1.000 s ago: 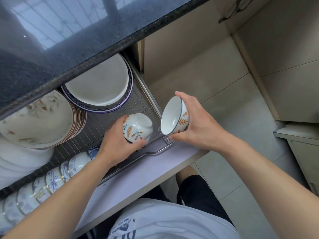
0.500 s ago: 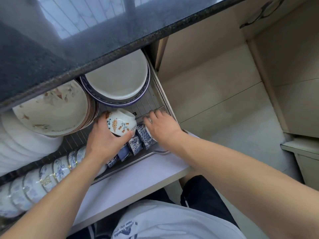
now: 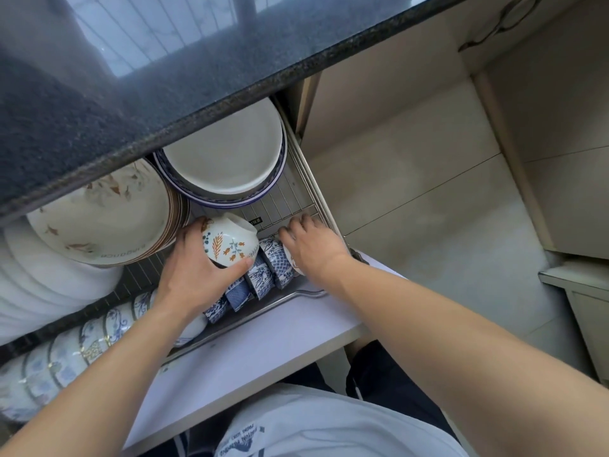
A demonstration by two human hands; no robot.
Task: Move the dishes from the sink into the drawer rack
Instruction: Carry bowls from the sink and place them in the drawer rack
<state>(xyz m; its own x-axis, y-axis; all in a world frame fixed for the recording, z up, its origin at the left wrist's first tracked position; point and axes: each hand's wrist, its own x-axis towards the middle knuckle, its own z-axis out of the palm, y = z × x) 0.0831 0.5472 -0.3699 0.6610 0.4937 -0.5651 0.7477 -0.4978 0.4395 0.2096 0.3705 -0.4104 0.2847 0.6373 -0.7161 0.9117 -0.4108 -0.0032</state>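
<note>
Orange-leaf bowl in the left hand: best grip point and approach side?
Grip the orange-leaf bowl across its outer wall, coming from the near left, as the left hand does now. It lies tilted, foot up and to the right, with blue patterned bowls crowding its lower right, so that side looks blocked.

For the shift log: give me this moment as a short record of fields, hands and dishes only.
left hand: grips an orange-leaf bowl, held above the bowl row
right hand: rests on a second bowl at the row's right end; grip unclear
blue patterned bowls: on edge in the drawer rack
plates: stacked at the rack's back
</note>
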